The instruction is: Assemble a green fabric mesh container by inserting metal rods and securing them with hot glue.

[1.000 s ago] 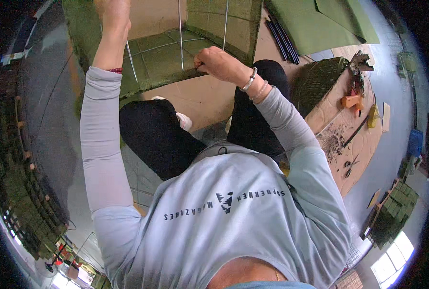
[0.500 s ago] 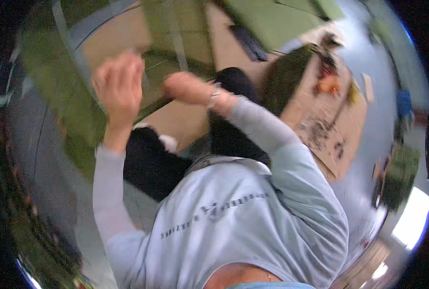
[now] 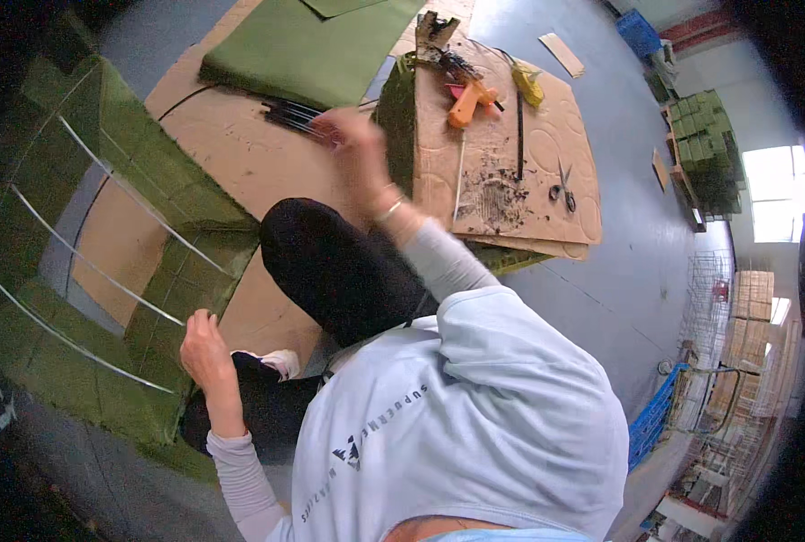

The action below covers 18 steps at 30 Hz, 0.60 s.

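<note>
My left hand (image 3: pixel 208 354) has its fingers closed on the near edge of a green box-like frame (image 3: pixel 154 411), where a white rod (image 3: pixel 104 269) ends. Several white rods span the frame's open side. Motion smears my right hand (image 3: pixel 355 155), which reaches forward beside a bundle of thin black sticks (image 3: pixel 287 116). Whether its fingers grip any of them cannot be made out. An orange glue gun (image 3: pixel 470 101) lies to the right on a cardboard-topped stand (image 3: pixel 560 149).
Scissors (image 3: pixel 562 188), a yellow object (image 3: pixel 528 86) and dark scraps (image 3: pixel 497 203) lie on the stand. Green sheets (image 3: pixel 303 50) rest on floor cardboard ahead. Stacked green blocks (image 3: pixel 707 149) and a blue cart (image 3: pixel 660 415) stand farther right.
My view has swung to the right. My hands, close together before, are now apart: the left on the frame's edge, the right out by the black sticks.
</note>
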Each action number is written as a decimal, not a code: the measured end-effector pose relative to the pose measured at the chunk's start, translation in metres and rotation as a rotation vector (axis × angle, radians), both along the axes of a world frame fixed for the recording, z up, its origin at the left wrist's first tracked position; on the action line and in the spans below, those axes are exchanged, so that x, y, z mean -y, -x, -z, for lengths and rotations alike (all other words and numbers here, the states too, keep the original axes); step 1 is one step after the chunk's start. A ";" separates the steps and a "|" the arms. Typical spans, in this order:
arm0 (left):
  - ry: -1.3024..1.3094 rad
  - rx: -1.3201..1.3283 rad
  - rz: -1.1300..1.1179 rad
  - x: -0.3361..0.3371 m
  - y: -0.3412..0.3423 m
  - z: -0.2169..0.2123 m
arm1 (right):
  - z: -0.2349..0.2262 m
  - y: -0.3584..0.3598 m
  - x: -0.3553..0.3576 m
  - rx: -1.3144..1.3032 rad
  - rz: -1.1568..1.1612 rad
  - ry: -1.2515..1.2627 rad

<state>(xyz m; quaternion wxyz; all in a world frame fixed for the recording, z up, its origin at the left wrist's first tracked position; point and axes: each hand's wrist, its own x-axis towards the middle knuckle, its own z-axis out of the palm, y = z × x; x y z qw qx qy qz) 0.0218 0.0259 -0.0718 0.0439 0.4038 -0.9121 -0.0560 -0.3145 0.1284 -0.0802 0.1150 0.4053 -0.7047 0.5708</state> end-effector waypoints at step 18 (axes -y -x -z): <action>-0.001 -0.475 -0.090 -0.028 0.006 0.002 | 0.118 0.348 -0.216 1.087 -0.026 -0.026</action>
